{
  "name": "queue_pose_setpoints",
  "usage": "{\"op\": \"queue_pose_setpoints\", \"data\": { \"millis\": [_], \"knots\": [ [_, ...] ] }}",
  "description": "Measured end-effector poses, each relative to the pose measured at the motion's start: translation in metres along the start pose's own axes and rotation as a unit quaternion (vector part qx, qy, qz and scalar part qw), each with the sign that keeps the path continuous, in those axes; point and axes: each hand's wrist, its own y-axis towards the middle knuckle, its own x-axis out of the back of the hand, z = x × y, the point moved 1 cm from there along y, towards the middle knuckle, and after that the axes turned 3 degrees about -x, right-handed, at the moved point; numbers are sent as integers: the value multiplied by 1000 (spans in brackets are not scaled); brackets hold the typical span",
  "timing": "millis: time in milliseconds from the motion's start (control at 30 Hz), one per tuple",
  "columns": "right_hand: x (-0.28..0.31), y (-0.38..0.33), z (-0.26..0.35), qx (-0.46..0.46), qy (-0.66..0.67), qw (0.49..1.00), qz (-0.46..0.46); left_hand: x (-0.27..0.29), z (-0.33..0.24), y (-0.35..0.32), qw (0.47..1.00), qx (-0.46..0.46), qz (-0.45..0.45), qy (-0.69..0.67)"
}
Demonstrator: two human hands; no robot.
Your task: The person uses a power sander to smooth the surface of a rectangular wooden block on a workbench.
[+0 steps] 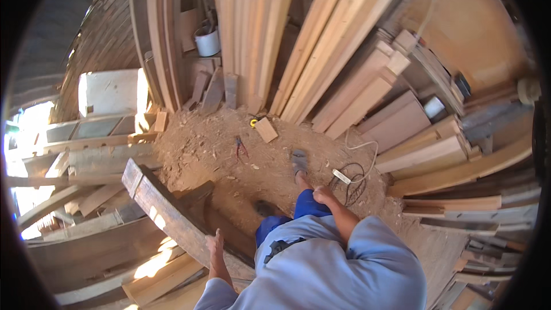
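My left hand [215, 244] is at the edge of a long, weathered wooden plank [166, 212], with its fingers partly stretched out and apart. Whether it touches the wood is hard to tell. Beside my blue shorts [304, 205], my right hand [323, 195] is closed with the fingers curled; what they hold, if anything, is hidden. On the dusty floor ahead lie red-handled pliers [241, 148], a yellow tape measure [253, 123] and a small wood block [266, 130]. My sandalled foot [299, 163] stands near them.
To the right, a white power strip [341, 176] lies with a dark coiled cord [357, 186]. Tall boards [252, 34] lean at the back, with stacked planks [367, 100] to the right. A white bucket [208, 42] stands behind. Lumber [92, 235] crowds the left side.
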Motion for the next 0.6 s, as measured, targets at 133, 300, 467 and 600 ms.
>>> {"op": "queue_pose_setpoints", "data": {
  "millis": [133,300,467,600],
  "knots": [
    [51,20,5,14,35,999,-38,43,-65,6,990,-85,-73,-82],
    [87,93,22,58,36,998,-13,47,-45,85,986,-31,-160,33],
    [113,165,91,90,19,996,-12,53,-41,86,970,-33,-204,132],
    [107,238,122,141,-46,989,-9,49,-52,98,938,-107,-279,177]
  ]
}}
